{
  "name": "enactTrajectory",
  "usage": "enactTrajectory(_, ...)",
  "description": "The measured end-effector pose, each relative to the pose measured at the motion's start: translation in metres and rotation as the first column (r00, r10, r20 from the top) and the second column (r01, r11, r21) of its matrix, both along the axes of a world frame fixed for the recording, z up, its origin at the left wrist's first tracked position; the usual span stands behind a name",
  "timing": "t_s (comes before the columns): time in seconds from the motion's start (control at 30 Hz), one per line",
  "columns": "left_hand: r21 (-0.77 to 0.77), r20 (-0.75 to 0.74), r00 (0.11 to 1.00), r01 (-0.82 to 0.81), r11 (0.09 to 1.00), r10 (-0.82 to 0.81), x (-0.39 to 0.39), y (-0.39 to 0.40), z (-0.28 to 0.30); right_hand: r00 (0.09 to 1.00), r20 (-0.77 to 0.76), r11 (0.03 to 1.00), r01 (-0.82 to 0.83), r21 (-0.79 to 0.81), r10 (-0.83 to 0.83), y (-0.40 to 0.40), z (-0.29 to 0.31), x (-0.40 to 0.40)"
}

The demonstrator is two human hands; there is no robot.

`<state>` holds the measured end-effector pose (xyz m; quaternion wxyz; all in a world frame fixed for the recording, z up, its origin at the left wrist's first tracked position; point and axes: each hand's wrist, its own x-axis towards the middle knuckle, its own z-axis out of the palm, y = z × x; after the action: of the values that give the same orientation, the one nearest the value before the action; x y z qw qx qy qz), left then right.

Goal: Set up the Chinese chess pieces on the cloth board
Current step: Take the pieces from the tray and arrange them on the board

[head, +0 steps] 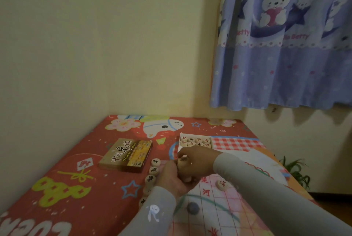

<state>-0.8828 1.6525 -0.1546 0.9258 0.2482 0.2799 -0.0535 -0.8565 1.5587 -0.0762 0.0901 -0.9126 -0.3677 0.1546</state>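
Note:
A thin cloth board (215, 211) with red grid lines and red characters lies on the table in front of me. A column of round wooden pieces with black characters (154, 170) runs along its left edge. One red-lettered piece (221, 185) sits alone on the board to the right. My left hand (174, 179) and right hand (196, 161) meet above the board's far edge. Between them is a stack of wooden pieces (183, 167), with the fingers of both hands curled round it. A white tray (181, 141) behind my hands holds several red-lettered pieces.
The chess set's brown and yellow box (126, 155) lies left of the tray. A red patterned tablecloth (72, 175) covers the table, which stands in a wall corner. A blue bear-print curtain (285, 45) hangs at the right, and a green plant (294, 171) stands beyond the table's right edge.

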Motion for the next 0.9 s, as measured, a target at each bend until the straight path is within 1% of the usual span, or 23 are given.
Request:
enactTrajectory(0.07, -0.007, 0.029, 1.000, 0.007, 1.000, -0.007, -0.001, 0.002, -0.004, 1.000, 0.011, 0.999, -0.024, 0.021, 0.024, -0.003, 0.002, 0.003)
enactTrajectory(0.13, 0.024, 0.043, 0.999, 0.027, 0.999, -0.028, -0.002, 0.003, -0.007, 0.996, 0.071, 0.998, -0.063, 0.022, 0.061, -0.005, 0.000, 0.005)
enactTrajectory(0.2, 0.043, 0.034, 0.999, 0.037, 0.998, -0.039, -0.001, 0.004, -0.011, 0.992, 0.112, 0.997, -0.059, 0.051, 0.053, -0.005, -0.006, 0.006)
enactTrajectory(0.37, 0.026, 0.046, 0.999, 0.007, 1.000, -0.008, -0.002, 0.003, -0.013, 0.989, 0.145, 0.972, -0.034, 0.233, 0.000, -0.005, -0.017, 0.006)
enactTrajectory(0.43, 0.006, 0.086, 0.996, -0.008, 1.000, 0.007, -0.003, 0.002, -0.014, 0.991, 0.135, 0.947, -0.025, 0.320, -0.019, -0.005, -0.020, 0.007)
enactTrajectory(0.53, -0.013, 0.132, 0.991, 0.019, 1.000, -0.017, -0.007, 0.003, -0.009, 0.991, 0.112, 0.885, 0.019, 0.465, -0.080, -0.011, -0.024, 0.011)
enactTrajectory(0.63, -0.096, 0.129, 0.990, 0.063, 0.993, -0.050, -0.009, 0.004, -0.003, 0.981, 0.092, 0.810, 0.085, 0.580, -0.169, -0.025, -0.025, 0.014)
enactTrajectory(0.7, -0.120, 0.112, 0.992, 0.072, 0.990, -0.058, -0.008, 0.006, -0.005, 0.972, 0.082, 0.785, 0.128, 0.606, -0.222, -0.038, -0.028, 0.016)
enactTrajectory(0.8, -0.105, 0.109, 0.993, 0.060, 0.993, -0.049, -0.005, 0.006, -0.011, 0.946, 0.085, 0.772, 0.200, 0.603, -0.312, -0.059, -0.037, 0.019)
enactTrajectory(0.9, -0.081, 0.119, 0.990, 0.090, 0.993, -0.080, -0.004, -0.001, -0.015, 0.915, 0.094, 0.762, 0.265, 0.591, -0.391, -0.088, -0.051, 0.021)
